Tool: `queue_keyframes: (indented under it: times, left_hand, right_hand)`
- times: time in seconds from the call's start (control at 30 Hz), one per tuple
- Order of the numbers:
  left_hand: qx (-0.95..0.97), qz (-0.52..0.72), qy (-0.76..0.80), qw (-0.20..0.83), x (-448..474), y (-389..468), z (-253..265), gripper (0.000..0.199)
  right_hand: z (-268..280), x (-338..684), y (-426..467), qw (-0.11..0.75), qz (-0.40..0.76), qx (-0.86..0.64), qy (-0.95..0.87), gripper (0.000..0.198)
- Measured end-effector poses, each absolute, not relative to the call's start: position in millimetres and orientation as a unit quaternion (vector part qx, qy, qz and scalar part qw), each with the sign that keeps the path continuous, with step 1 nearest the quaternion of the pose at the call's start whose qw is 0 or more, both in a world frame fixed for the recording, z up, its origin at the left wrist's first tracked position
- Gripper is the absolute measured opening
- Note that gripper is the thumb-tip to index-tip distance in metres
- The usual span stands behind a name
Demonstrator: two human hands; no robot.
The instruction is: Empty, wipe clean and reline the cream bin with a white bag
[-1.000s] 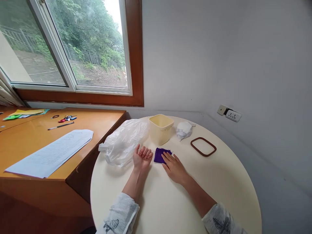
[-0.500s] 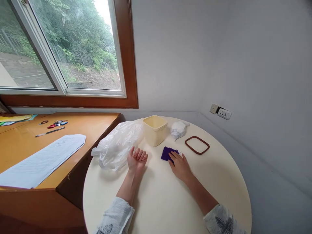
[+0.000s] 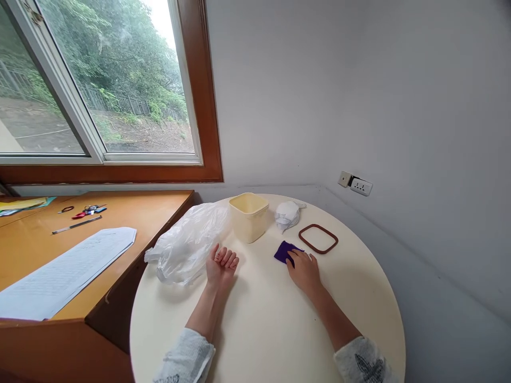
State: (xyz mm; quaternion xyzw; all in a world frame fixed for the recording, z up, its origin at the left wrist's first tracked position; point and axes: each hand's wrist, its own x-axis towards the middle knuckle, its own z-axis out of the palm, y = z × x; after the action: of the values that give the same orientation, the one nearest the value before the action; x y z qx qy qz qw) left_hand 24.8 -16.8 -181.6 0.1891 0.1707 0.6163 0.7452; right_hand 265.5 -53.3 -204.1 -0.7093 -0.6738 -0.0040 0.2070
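A folded purple cloth [image 3: 284, 251] lies on the round white table, just right of its middle. My right hand [image 3: 304, 270] rests palm down on the cloth's right part, fingers bent and gripping it. My left hand [image 3: 221, 266] is turned palm up with its fingers curled into a loose fist; nothing shows in it. Beside that hand lies a crumpled clear plastic bag [image 3: 187, 244]. A pale yellow plastic container [image 3: 248, 221], without a lid, stands behind both hands. Right of the cloth is a brown rounded rectangular ring [image 3: 301, 238], lying flat.
A crumpled white bundle [image 3: 287, 215] sits by the container near the wall. To the left, a wooden desk [image 3: 147, 207] carries papers [image 3: 72, 271], a pen [image 3: 76, 225] and a bunch of keys [image 3: 90, 211]. A socket [image 3: 361, 186] is on the wall.
My right hand has moved right, sliding the purple cloth with it toward the brown ring; its fingers are more bent. The left hand keeps its pose. The camera view has shifted slightly.
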Motion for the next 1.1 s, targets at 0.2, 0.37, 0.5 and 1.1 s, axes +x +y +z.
queue_keyframes:
  times: [0.2,0.37,0.5,1.1]
  left_hand:
    - [0.264,0.618,0.253,0.696,32.8,-18.0,-180.9,0.044]
    - [0.335,0.634,0.357,0.599,42.1,-20.3,-181.0,0.038]
    - [0.4,0.649,0.434,0.48,49.9,-19.4,-178.1,0.022]
    - [0.688,0.424,0.569,0.153,64.4,40.8,-111.7,0.043]
  right_hand:
    - [-206.0,268.8,-53.0,0.221,-0.025,-0.705,-0.674,0.033]
    - [-209.2,270.6,-50.4,0.266,-0.023,-0.671,-0.691,0.031]
    - [-211.4,270.2,-48.2,0.269,0.014,-0.652,-0.709,0.03]
    - [-209.3,272.4,-49.0,0.246,0.027,-0.672,-0.698,0.03]
